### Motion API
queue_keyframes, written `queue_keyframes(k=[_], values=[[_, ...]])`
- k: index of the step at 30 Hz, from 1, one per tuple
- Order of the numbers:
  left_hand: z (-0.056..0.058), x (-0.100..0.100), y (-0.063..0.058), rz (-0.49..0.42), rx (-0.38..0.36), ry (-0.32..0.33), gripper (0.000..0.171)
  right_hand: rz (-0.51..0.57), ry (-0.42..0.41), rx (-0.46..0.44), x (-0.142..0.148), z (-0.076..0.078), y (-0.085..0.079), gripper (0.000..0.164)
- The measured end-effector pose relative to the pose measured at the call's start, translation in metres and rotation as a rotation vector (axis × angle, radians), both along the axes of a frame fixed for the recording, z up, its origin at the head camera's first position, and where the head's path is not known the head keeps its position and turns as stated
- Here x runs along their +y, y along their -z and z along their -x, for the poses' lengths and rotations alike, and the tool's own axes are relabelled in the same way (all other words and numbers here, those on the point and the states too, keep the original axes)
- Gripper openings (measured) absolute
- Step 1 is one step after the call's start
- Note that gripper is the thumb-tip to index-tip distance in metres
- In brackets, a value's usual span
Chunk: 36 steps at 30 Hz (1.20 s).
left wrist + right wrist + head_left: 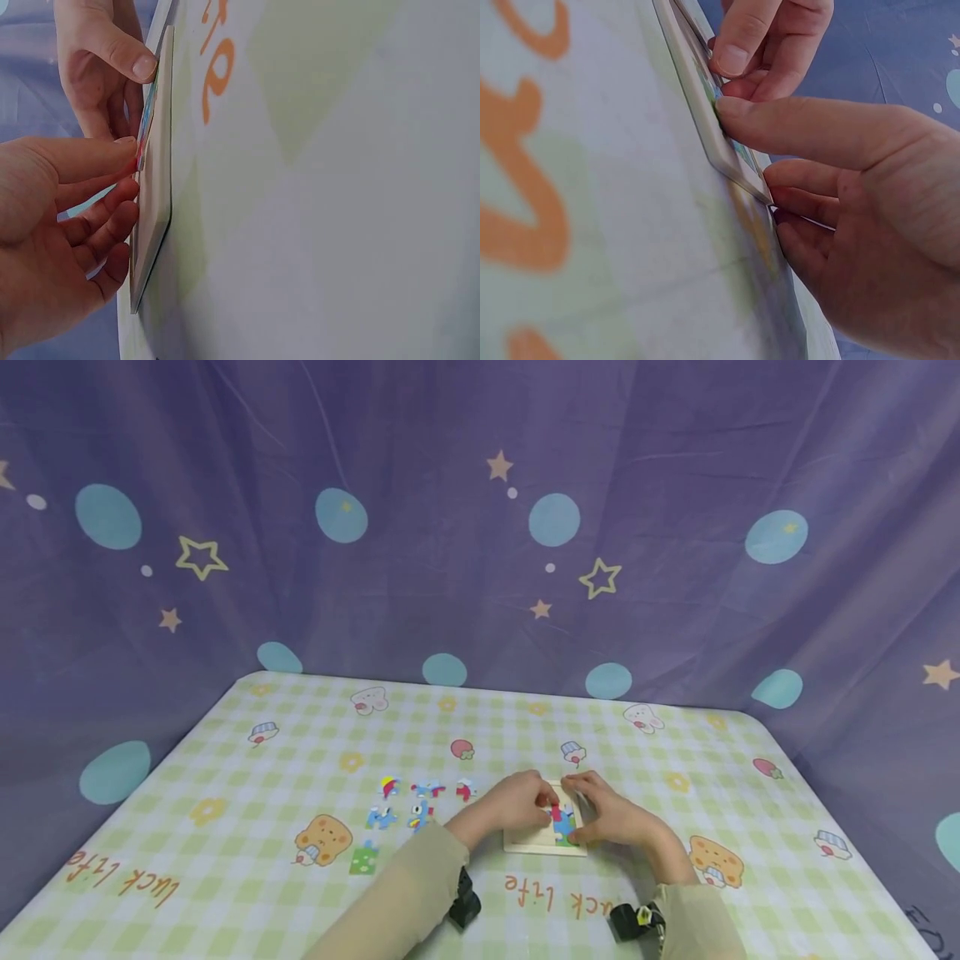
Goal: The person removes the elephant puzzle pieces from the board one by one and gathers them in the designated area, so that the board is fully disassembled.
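A shallow wooden puzzle tray (527, 843) lies on the table in front of me, with joined blue, green and red jigsaw pieces (564, 832) along its right side. My left hand (517, 799) reaches over the tray and pinches a reddish puzzle piece (139, 159) between thumb and fingers, low against the board; the fingers hide most of it. At the tray's right edge, my right hand (613, 814) holds the frame. Its thumb (739, 107) presses on the inside pieces, while the other fingers lie along the outer edge.
Left of the tray lie several loose jigsaw pieces, among them a green one (363, 859), a blue one (382, 817) and a yellow-and-red one (388, 786). A checked cloth (247, 827) covers the table. Behind it hangs a purple curtain (450, 577).
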<state>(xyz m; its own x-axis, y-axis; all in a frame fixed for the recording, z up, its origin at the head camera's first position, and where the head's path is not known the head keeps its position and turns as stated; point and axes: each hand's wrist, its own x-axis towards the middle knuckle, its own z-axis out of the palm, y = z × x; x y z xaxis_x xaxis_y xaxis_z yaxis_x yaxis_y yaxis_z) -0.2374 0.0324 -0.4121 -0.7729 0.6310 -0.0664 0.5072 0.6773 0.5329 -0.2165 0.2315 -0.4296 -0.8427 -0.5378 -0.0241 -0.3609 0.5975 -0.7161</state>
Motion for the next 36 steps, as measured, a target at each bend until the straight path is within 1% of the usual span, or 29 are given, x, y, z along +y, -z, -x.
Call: queue_keyframes(k=[4,9,15,20,27,31,36], values=[[-0.0012,0.0007,0.0004,-0.033,-0.003,-0.011,0.021,0.003,0.005,-0.007,-0.0004,-0.0002,0.0004,0.08],[-0.0022,0.0015,-0.0006,-0.051,-0.004,-0.029,0.019,0.012,0.015,-0.02,-0.0014,-0.0006,-0.0002,0.08],[-0.0014,0.0024,-0.0004,-0.085,-0.047,-0.062,0.018,0.0,0.019,-0.007,-0.0016,-0.0008,-0.0014,0.079],[-0.001,0.0034,-0.0004,-0.1,-0.06,-0.083,0.016,-0.006,0.02,-0.007,-0.0017,-0.0007,-0.0015,0.08],[-0.0013,0.0053,-0.0003,-0.112,-0.049,-0.088,0.011,-0.002,0.019,-0.006,-0.0025,-0.0012,-0.0023,0.08],[-0.0012,0.0062,0.0014,-0.138,-0.036,-0.09,0.008,-0.006,0.019,-0.003,-0.0027,-0.0014,-0.0023,0.079],[-0.0018,0.0071,0.0027,-0.176,0.005,-0.093,0.005,-0.002,0.017,-0.004,-0.0029,-0.0008,-0.0021,0.079]])
